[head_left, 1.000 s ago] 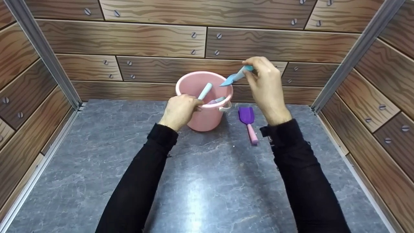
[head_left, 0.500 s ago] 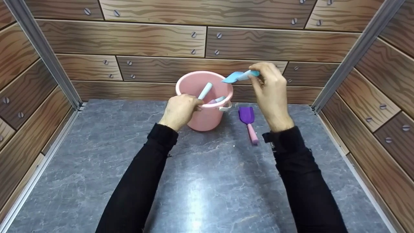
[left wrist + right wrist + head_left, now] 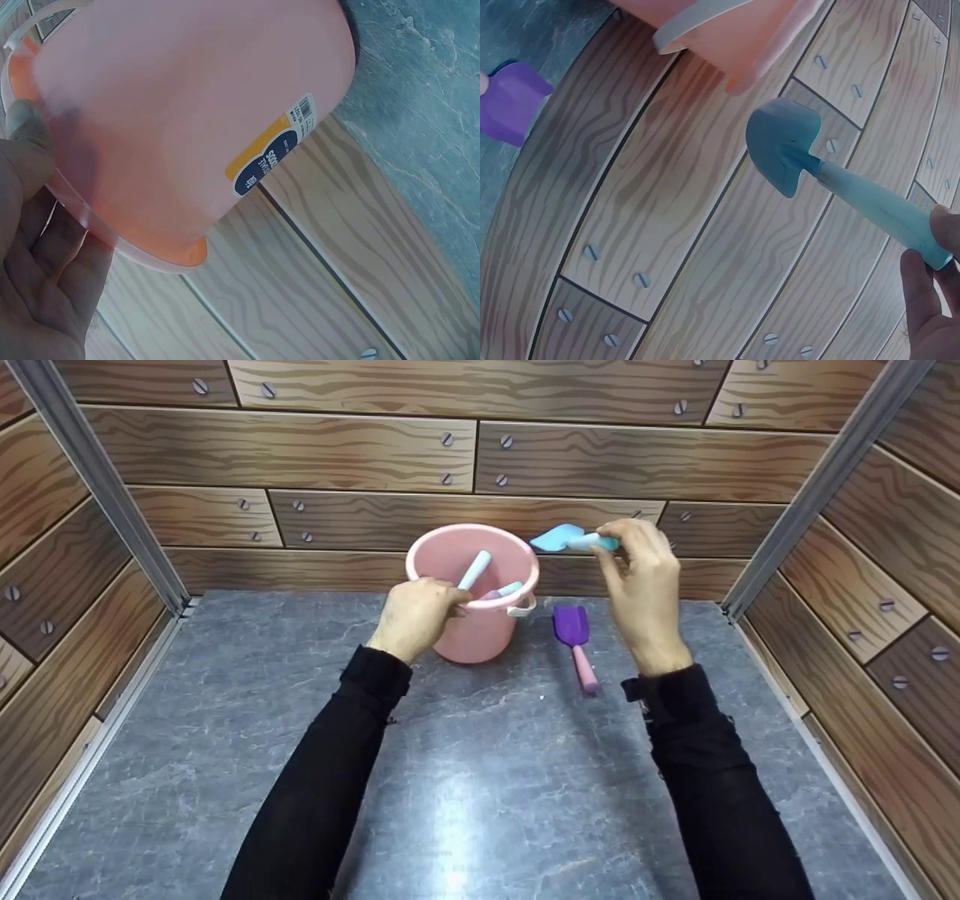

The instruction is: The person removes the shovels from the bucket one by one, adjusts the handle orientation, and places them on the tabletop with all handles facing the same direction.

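A pink bucket [image 3: 480, 634] stands upright near the back wall, and my left hand [image 3: 420, 615] grips its near rim. The left wrist view shows the thumb and fingers on either side of that rim [image 3: 154, 259]. Inside the bucket lie a light blue handle [image 3: 475, 570] and a second tool with a pale blue handle [image 3: 510, 589]; their lower ends are hidden. To the right of the bucket, my right hand [image 3: 641, 577] pinches a blue toy trowel [image 3: 870, 206] by the end of its handle, the blade pointing left toward the bucket.
A purple scoop [image 3: 572, 626] with a pink handle lies on the grey marbled floor [image 3: 480, 780], right of the bucket. A white bucket handle [image 3: 521, 609] hangs at the rim. Wood-patterned walls [image 3: 360, 450] with metal corner posts [image 3: 817, 487] enclose the back and sides.
My right hand has moved right and slightly down with the trowel, carrying its blade from over the bucket's rim to beside it. The trowel has tilted nearer level. My left hand stays put.
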{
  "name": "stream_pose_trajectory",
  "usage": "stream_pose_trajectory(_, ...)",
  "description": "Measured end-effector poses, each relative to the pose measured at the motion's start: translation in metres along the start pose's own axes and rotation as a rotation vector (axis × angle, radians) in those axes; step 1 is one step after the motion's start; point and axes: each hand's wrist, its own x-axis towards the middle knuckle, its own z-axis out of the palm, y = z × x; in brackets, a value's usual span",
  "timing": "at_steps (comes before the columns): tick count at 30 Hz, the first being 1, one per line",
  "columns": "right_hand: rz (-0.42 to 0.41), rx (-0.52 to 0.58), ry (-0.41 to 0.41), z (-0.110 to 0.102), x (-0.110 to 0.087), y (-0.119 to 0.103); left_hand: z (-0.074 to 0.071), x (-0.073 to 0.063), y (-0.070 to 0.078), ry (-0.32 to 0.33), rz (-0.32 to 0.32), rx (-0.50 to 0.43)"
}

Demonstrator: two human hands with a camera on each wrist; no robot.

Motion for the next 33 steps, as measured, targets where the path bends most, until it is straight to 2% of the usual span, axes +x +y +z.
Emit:
stream_pose_trajectory(12,0.027,-0.004,-0.013,-0.004,-0.020,0.020,0.000,-0.001,0.000,0.011,-0.002,-0.013)
stream_pose_trajectory(19,0.007,-0.031,-0.036,-0.007,-0.033,0.034,0.000,-0.001,0.000,0.006,-0.006,-0.019)
stream_pose_trajectory(33,0.108,-0.047,-0.011,-0.011,-0.057,0.056,-0.001,-0.001,0.000,-0.001,-0.006,-0.017)
